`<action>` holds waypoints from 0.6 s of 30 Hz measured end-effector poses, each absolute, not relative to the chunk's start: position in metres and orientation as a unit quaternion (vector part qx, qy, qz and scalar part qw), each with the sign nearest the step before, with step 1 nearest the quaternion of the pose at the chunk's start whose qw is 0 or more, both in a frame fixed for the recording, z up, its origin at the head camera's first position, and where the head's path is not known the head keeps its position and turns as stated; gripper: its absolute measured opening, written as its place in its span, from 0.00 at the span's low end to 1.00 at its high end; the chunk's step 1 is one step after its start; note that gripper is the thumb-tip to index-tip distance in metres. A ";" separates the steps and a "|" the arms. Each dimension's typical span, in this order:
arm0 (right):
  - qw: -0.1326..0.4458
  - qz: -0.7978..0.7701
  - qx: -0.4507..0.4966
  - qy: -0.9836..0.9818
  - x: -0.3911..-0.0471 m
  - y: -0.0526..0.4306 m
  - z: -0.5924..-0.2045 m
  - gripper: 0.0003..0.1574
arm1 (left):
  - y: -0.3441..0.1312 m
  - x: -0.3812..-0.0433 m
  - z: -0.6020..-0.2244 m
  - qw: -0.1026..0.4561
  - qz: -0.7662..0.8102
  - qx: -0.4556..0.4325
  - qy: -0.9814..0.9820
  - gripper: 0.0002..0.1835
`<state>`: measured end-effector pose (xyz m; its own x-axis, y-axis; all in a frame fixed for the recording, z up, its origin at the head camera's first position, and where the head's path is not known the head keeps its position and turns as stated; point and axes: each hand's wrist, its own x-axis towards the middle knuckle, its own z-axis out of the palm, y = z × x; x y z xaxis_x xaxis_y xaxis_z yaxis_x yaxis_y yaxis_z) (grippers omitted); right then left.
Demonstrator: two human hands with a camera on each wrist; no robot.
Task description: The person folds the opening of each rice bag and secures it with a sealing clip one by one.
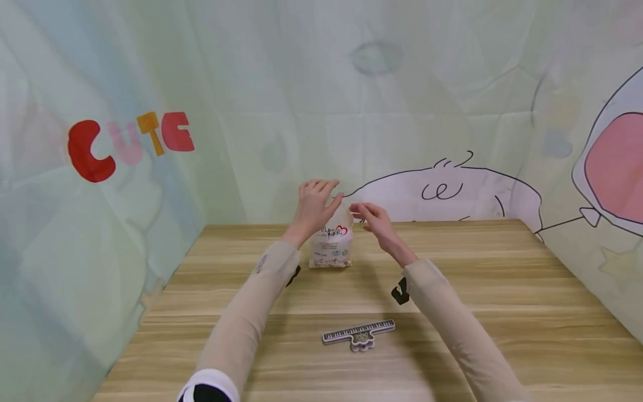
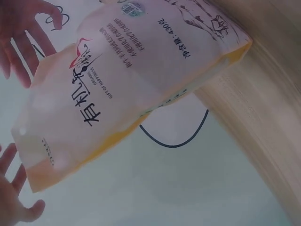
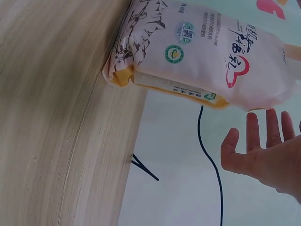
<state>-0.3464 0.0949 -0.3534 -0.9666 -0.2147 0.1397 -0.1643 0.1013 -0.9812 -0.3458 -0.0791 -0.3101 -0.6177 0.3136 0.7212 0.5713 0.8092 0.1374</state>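
In the head view, can see a white printed bag [image 1: 330,248] standing upright near the far edge of a wood-grained table [image 1: 502,279]. Find the left hand [image 1: 313,207] at the bag's 11 o'clock, fingers extended, free of any grip, and covering part of the bag's upper left from sight. See the right hand [image 1: 378,223] at 2 o'clock, fingers slightly bent, likewise unclenched. Note a keyboard-patterned clip [image 1: 359,334] lying nearer, between 5 and 6 o'clock from the bag and between the beige sleeves [image 1: 251,307]. Spot black wrist pieces [image 1: 401,291] at 4 and 8 o'clock. See a printed backdrop [image 1: 281,72] rising close behind the table, with "CUTE" letters [image 1: 154,139] toward 10 o'clock and a drawn balloon [image 1: 620,162] between 2 and 3.

In the left wrist view, find the bag slanting from its top near 8 o'clock to its base near 1, with the table at 3. See the left hand at 8 and the right at 10, both spread beside the bag's top.

In the right wrist view, find the bag's base at 11 and the table at 9. See the right hand toward 4, fingers spread, tips just at the bag's edge. Cannot tell whether touching.
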 end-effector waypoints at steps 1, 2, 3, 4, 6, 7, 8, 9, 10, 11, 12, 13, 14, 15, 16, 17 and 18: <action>0.021 -0.657 -0.124 0.743 -0.347 0.093 -0.354 0.28 | -0.078 -0.347 -0.309 0.342 -0.176 -0.244 -0.890 0.19; 0.023 -0.657 -0.120 0.744 -0.348 0.092 -0.354 0.27 | -0.077 -0.348 -0.309 0.327 -0.170 -0.236 -0.899 0.19; 0.024 -0.658 -0.116 0.743 -0.349 0.091 -0.354 0.26 | -0.076 -0.348 -0.308 0.312 -0.163 -0.228 -0.908 0.20; 0.024 -0.661 -0.112 0.741 -0.350 0.089 -0.355 0.26 | -0.075 -0.348 -0.307 0.299 -0.159 -0.221 -0.915 0.20; 0.025 -0.666 -0.105 0.738 -0.351 0.087 -0.355 0.25 | -0.074 -0.349 -0.307 0.277 -0.147 -0.206 -0.927 0.21; 0.026 -0.668 -0.101 0.737 -0.351 0.087 -0.355 0.25 | -0.073 -0.350 -0.307 0.269 -0.139 -0.198 -0.932 0.21; 0.028 -0.671 -0.097 0.734 -0.352 0.086 -0.355 0.25 | -0.073 -0.350 -0.307 0.261 -0.134 -0.190 -0.937 0.21; 0.030 -0.674 -0.093 0.732 -0.353 0.085 -0.356 0.25 | -0.073 -0.350 -0.307 0.252 -0.133 -0.183 -0.941 0.22; 0.033 -0.678 -0.087 0.730 -0.354 0.084 -0.356 0.25 | -0.072 -0.351 -0.307 0.245 -0.131 -0.176 -0.944 0.22; 0.037 -0.679 -0.081 0.728 -0.355 0.083 -0.356 0.25 | -0.072 -0.351 -0.307 0.238 -0.130 -0.170 -0.947 0.23; 0.041 -0.682 -0.074 0.727 -0.356 0.082 -0.357 0.25 | -0.072 -0.351 -0.307 0.231 -0.130 -0.164 -0.950 0.23; 0.044 -0.686 -0.067 0.723 -0.357 0.082 -0.357 0.25 | -0.072 -0.351 -0.307 0.225 -0.131 -0.160 -0.952 0.23; 0.048 -0.689 -0.062 0.721 -0.357 0.081 -0.358 0.26 | -0.071 -0.351 -0.307 0.220 -0.135 -0.157 -0.953 0.23; 0.051 -0.691 -0.055 0.719 -0.358 0.080 -0.358 0.26 | -0.071 -0.352 -0.308 0.217 -0.134 -0.155 -0.955 0.23; 0.053 -0.692 -0.049 0.718 -0.358 0.080 -0.358 0.26 | -0.070 -0.352 -0.308 0.216 -0.134 -0.153 -0.955 0.23; 0.054 -0.694 -0.043 0.717 -0.358 0.079 -0.359 0.26 | -0.070 -0.352 -0.308 0.215 -0.134 -0.153 -0.955 0.23; 0.055 -0.695 -0.038 0.716 -0.358 0.079 -0.359 0.26 | -0.069 -0.352 -0.308 0.216 -0.133 -0.152 -0.955 0.23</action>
<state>-0.3585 0.0791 -0.3593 -0.9910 -0.1313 -0.0253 0.0214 0.0308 -0.9993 -0.3521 -0.0691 -0.3084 -0.8606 0.2337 0.4524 0.3487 0.9179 0.1892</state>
